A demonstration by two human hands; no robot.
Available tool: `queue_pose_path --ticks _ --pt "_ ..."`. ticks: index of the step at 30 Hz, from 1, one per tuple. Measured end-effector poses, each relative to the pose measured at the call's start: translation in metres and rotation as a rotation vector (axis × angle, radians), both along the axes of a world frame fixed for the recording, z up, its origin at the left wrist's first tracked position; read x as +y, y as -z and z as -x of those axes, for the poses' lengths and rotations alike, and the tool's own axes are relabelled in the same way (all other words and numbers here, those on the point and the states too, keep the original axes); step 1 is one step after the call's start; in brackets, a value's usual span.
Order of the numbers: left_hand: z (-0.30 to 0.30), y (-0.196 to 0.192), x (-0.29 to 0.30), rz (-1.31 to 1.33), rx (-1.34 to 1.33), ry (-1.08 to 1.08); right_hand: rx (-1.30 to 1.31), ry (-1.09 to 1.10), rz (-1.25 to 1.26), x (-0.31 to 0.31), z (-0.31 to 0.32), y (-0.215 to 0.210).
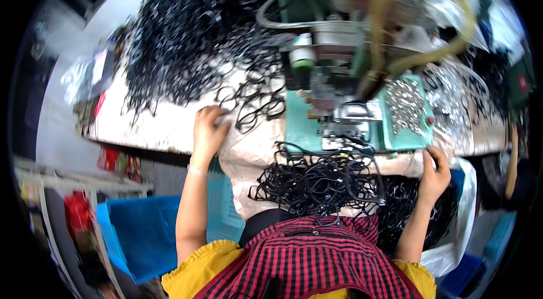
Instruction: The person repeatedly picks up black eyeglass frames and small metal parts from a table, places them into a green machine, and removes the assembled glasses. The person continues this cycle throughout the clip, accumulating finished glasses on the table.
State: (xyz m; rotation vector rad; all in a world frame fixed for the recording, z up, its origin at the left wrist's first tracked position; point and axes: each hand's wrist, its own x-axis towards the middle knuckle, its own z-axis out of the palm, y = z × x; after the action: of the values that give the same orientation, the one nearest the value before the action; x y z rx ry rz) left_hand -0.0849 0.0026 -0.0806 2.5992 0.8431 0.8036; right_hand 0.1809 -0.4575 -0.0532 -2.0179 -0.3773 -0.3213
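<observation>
On the bench, my left hand rests beside a scatter of black eyeglass frames. Its fingers are bent, thumb apart from them, with nothing visible between. My right hand is at the bench's front edge, by the near right corner of a green tray of small metal pieces. The right fingers are curled together; whatever they may hold cannot be made out. Between my hands stands a bench machine. More black frames lie tangled in front of it, partly over my lap.
A large heap of black frames covers the far left of the bench. A yellowish hose loops over the machine's right. Below left stands a blue crate; a white-lined container is at my right. Another person's arm shows at far right.
</observation>
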Motion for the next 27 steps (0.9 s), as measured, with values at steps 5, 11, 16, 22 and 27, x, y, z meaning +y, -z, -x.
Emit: queue_pose_path --ticks 5,11,16,22,27 --pt "-0.002 0.004 0.008 -0.147 0.058 -0.085 -0.103 -0.395 -0.096 0.093 0.018 -0.074" --pt "-0.026 -0.001 0.009 0.453 -0.606 -0.299 0.011 -0.462 -0.413 0.171 0.015 -0.085" --pt "-0.056 -0.091 -0.089 0.971 -0.858 0.292 0.230 -0.545 -0.575 0.165 0.015 -0.080" --pt "-0.118 -0.200 -0.141 0.281 -0.780 0.448 0.401 -0.641 -0.725 0.170 0.032 -0.101" --pt "-0.113 -0.202 -0.169 0.618 -0.853 0.543 0.197 -0.693 -0.584 0.151 0.046 -0.108"
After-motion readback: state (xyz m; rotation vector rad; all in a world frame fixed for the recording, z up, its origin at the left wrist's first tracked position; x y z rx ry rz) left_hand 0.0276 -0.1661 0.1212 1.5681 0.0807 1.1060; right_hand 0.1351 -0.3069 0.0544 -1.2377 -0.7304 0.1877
